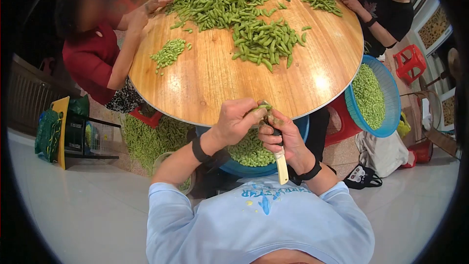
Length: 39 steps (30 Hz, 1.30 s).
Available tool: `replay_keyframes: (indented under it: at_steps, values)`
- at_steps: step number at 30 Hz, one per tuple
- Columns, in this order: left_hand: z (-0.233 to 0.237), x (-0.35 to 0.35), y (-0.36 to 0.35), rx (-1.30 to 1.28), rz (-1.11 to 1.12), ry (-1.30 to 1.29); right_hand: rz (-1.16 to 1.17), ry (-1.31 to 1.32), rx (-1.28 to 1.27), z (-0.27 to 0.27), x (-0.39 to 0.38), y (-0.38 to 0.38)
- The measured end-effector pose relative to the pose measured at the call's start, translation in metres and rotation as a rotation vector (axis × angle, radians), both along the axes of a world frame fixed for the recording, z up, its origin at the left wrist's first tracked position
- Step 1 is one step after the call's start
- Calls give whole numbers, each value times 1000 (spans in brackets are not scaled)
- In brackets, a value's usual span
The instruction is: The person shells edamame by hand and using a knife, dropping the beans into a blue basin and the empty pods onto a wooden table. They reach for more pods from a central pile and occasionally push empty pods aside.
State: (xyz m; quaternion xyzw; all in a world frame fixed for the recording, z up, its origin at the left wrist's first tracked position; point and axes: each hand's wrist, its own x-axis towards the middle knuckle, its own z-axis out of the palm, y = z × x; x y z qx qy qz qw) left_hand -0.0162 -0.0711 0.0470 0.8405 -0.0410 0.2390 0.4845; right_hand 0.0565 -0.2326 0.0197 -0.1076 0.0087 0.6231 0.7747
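My left hand (pixel 236 120) pinches a green soybean pod (pixel 264 106) just in front of the table edge. Right beside it, my right hand (pixel 289 141) is closed around a small knife (pixel 282 167). The knife has a black part in the grip and a long cream-coloured part pointing down towards my shirt. Fingertips of both hands meet at the pod and partly cover it. Under my hands stands a blue tub (pixel 306 128) with shelled green beans (pixel 250 150) in it.
On the round wooden table (pixel 205 80) lie heaps of pods (pixel 267 40) and a small pile of beans (pixel 169 53). A blue basket of beans (pixel 396 99) stands right. People sit left and right. Pods or husks (pixel 146 134) cover the floor at left.
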Motion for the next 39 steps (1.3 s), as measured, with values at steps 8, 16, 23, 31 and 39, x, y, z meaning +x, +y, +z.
replay_keyframes:
  at_steps: [8,16,23,31,39]
  values:
    - [-13,2,1,-712,2,259,-110,-254,-102,-3,0,4]
    - [-1,-9,-11,-269,-1,206,-289,-955,-327,-5,-7,-5]
    - [-21,-8,-19,-518,-67,315,-372,-1161,-393,-7,-16,-14]
    - [-38,-4,-27,-503,-48,258,-297,-1032,-412,-9,-10,-18]
    - [-17,-44,-36,400,-15,95,-87,-414,-315,-1,11,-33]
